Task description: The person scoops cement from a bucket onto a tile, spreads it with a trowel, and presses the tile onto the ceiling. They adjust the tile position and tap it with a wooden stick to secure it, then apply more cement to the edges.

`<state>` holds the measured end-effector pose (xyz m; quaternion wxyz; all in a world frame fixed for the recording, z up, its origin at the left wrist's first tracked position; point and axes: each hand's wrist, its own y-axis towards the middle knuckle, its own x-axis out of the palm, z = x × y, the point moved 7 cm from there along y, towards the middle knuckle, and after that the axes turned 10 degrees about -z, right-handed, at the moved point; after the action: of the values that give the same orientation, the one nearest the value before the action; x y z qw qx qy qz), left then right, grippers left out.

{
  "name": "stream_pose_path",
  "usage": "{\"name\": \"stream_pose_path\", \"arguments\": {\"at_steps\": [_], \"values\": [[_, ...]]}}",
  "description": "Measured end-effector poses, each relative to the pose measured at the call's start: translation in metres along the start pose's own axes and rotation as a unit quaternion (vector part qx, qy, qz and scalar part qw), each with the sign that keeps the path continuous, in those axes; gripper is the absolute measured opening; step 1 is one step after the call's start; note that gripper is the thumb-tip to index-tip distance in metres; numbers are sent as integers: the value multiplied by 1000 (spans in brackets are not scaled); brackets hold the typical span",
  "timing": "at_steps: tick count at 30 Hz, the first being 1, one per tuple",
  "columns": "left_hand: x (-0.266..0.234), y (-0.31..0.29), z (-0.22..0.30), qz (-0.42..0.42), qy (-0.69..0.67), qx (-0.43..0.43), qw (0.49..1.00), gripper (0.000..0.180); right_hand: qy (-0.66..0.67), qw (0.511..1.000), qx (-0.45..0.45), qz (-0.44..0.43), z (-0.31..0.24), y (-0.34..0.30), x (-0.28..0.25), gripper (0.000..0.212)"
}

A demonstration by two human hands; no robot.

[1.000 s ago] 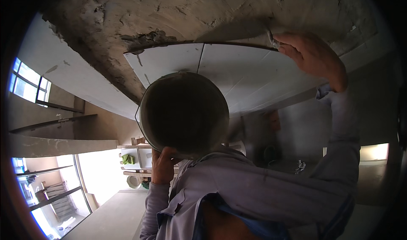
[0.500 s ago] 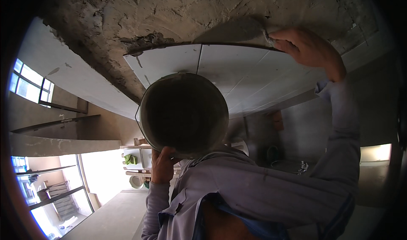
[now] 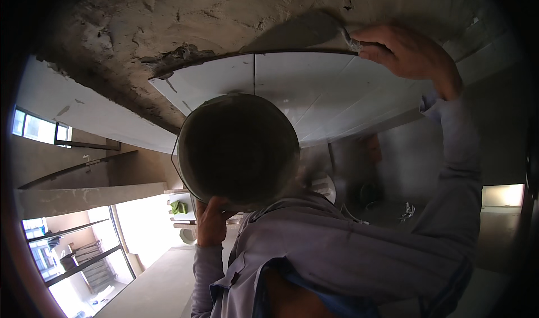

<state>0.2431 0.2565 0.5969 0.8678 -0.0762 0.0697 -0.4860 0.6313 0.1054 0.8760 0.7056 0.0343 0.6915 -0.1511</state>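
Grey mortar (image 3: 314,31) lies in a smooth wedge on the rough wall, just above the top edge of the white tiles (image 3: 314,87). A trowel (image 3: 347,36) rests flat against this patch at its right end. The right hand (image 3: 404,54) is closed around the trowel's handle, fingers curled, at the upper right of the view. Its lilac sleeve (image 3: 455,166) runs down the right side to the shirt (image 3: 348,256) at the near edge.

At centre, a dark round bucket (image 3: 238,149) is held up, its underside facing the camera. The left hand (image 3: 210,222) grips it from below at its near left side; the exact hold is partly hidden by the bucket.

Left of the mortar, a ragged dark clump (image 3: 177,57) sits on the wall at the tile edge. Bare rough plaster (image 3: 140,14) covers the wall above. At far left, a window (image 3: 39,130) shows bright. A bright opening (image 3: 135,228) lies at lower left.
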Motion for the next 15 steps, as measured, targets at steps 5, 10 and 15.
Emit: {"name": "stream_pose_path", "arguments": {"at_steps": [5, 10, 15], "values": [[1, 0, 27, -14, 271, 30, 962, 32, 7, 1000, 4, -9, -10, -2, 6, 32], [4, -2, 29, 4, 169, -19, 985, 33, 38, 999, -2, 6, -19, -7, 12, 29], [6, -1, 42, -21, 317, 43, 947, 34, 42, 998, -9, 42, -14, -10, 14, 28]]}}
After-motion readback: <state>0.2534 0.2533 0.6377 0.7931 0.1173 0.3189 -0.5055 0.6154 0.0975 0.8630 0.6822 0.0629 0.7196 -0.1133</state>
